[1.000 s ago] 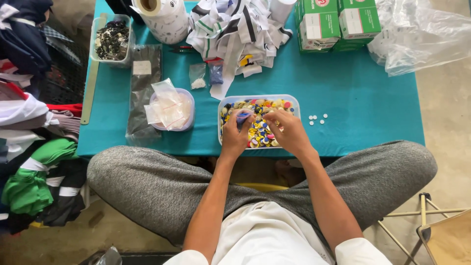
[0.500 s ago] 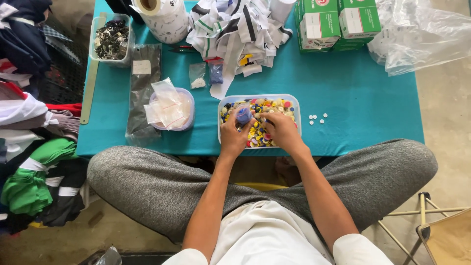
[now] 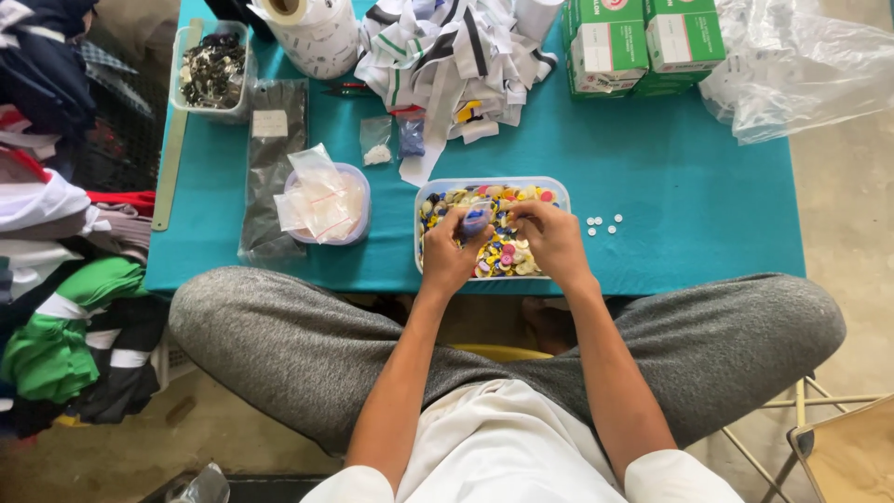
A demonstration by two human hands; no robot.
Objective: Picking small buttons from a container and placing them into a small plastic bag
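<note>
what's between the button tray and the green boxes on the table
In the head view, only bare teal table lies between the button tray and the green boxes.

i'm wearing a white short-sleeved shirt, its cuffs ending above my elbows at about 7 and 5 o'clock in the view, so both forearms are bare down to my hands. my left hand (image 3: 453, 253) and right hand (image 3: 551, 240) have no gloves, rings or watch. my trousers are soft heather-grey jersey, creased over both knees at 9 and 3 o'clock.
</note>
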